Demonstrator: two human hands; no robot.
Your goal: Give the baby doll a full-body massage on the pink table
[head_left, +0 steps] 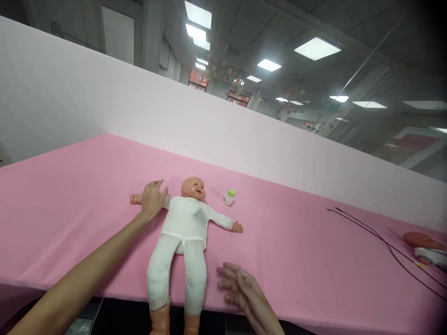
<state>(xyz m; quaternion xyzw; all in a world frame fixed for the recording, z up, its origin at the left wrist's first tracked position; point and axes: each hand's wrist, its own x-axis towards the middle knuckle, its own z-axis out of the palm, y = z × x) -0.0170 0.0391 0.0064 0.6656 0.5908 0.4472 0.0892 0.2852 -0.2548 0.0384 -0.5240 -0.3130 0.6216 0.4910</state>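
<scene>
A baby doll (188, 216) in a white top and white trousers lies on its back on the pink cloth, arms stretched out to the sides. Its lower legs extend over the near edge. My left hand (152, 199) is over the doll's arm on the left side of the view, fingers apart; whether it presses on the sleeve I cannot tell. The doll's small hand (135, 199) sticks out beyond it. To the right of the doll's legs, my right hand (239, 286) is open with fingers spread, touching nothing I can see. A small bottle with a green cap (229, 197) stands near the doll's head.
The pink-covered table (286, 242) runs along a low white wall (209, 130) with glass above it. Dark cables (377, 235) lie on the right side. Another doll (424, 244) is partly visible at the right edge.
</scene>
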